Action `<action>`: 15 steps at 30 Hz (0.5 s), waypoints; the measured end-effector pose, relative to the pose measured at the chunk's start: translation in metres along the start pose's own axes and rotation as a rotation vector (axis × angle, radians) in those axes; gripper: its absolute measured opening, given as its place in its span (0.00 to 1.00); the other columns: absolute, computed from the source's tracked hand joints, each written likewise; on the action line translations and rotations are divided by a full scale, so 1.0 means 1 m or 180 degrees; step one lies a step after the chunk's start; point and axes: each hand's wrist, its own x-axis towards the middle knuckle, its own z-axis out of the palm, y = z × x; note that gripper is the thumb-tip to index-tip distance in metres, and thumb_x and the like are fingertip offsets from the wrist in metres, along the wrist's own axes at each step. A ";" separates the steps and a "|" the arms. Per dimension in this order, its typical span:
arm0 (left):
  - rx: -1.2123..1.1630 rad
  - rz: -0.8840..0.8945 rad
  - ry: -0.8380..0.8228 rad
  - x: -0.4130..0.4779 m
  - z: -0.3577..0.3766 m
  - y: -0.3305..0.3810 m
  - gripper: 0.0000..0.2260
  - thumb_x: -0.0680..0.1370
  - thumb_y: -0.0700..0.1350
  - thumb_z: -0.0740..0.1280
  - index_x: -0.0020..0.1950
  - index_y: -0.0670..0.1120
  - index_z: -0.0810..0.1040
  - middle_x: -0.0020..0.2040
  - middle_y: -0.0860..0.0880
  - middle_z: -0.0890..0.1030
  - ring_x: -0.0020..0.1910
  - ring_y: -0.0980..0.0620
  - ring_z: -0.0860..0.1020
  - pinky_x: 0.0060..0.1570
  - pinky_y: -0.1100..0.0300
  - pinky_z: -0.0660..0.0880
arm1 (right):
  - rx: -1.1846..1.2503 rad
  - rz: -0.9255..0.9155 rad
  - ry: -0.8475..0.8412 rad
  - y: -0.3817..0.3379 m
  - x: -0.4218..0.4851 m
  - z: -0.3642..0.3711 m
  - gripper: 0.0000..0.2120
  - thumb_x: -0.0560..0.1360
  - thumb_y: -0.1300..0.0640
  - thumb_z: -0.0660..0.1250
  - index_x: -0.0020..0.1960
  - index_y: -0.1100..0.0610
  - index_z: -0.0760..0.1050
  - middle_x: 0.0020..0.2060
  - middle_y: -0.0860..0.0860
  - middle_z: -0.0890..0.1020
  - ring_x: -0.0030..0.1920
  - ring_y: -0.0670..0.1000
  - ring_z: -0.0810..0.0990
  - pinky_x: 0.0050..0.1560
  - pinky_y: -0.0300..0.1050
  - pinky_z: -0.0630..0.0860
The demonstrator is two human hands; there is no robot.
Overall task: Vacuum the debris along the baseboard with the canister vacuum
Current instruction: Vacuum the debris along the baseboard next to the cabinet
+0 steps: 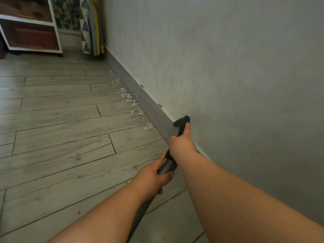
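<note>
Debris lies in a thin, broken trail of pale paper scraps on the wood-look floor. It hugs the foot of the grey baseboard from the middle of the frame up toward the upper left.

My right hand is wrapped round the black tube just behind the nozzle, thumb laid along it. My left hand grips the ribbed hose just below, at centre-bottom. The nozzle sits to the right of the nearest scraps and looks lifted off the floor, in front of the baseboard's top edge. Whether it touches the wall I cannot tell.

What worries me:
- **Scattering:** the scraps look light, so if I drop the nozzle fast or sweep it sideways, I think I'd push them out across the boards instead of catching them.
- **Missed bits:** anything wedged in the seam where baseboard meets floor could be missed if I hold the mouth too high or angled away.
- **Marks:** dragging the hard tip along the baseboard or wall could mark the finish.
- **Top ledge:** two small brownish spots sit there, crumbs or chips, I cannot say, and they are easy to overlook.
- **Hose pull:** the hose runs off the bottom of the frame and the canister is out of view. A long reach toward the cabinet at upper left could pull the hose taut and jerk the nozzle off line.
</note>
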 end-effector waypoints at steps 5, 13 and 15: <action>-0.0100 0.0023 -0.0145 -0.022 0.009 0.001 0.31 0.77 0.49 0.68 0.72 0.69 0.58 0.40 0.51 0.78 0.30 0.54 0.75 0.33 0.64 0.77 | -0.0178 0.0055 0.0113 0.008 -0.024 -0.007 0.32 0.79 0.60 0.59 0.78 0.49 0.49 0.62 0.60 0.76 0.48 0.53 0.71 0.49 0.44 0.66; -0.0024 0.0024 -0.0352 -0.048 0.022 0.002 0.31 0.77 0.48 0.68 0.72 0.70 0.58 0.42 0.50 0.78 0.31 0.53 0.74 0.37 0.58 0.78 | -0.0077 0.0192 0.0302 0.023 -0.053 -0.019 0.31 0.79 0.61 0.60 0.78 0.48 0.51 0.61 0.60 0.76 0.47 0.53 0.72 0.48 0.44 0.66; 0.0047 0.0076 -0.0395 -0.053 0.026 0.003 0.31 0.77 0.48 0.67 0.72 0.70 0.57 0.43 0.50 0.78 0.30 0.55 0.74 0.33 0.63 0.77 | -0.0059 0.0230 0.0309 0.026 -0.058 -0.022 0.32 0.78 0.60 0.60 0.77 0.47 0.51 0.62 0.59 0.76 0.48 0.53 0.72 0.49 0.44 0.66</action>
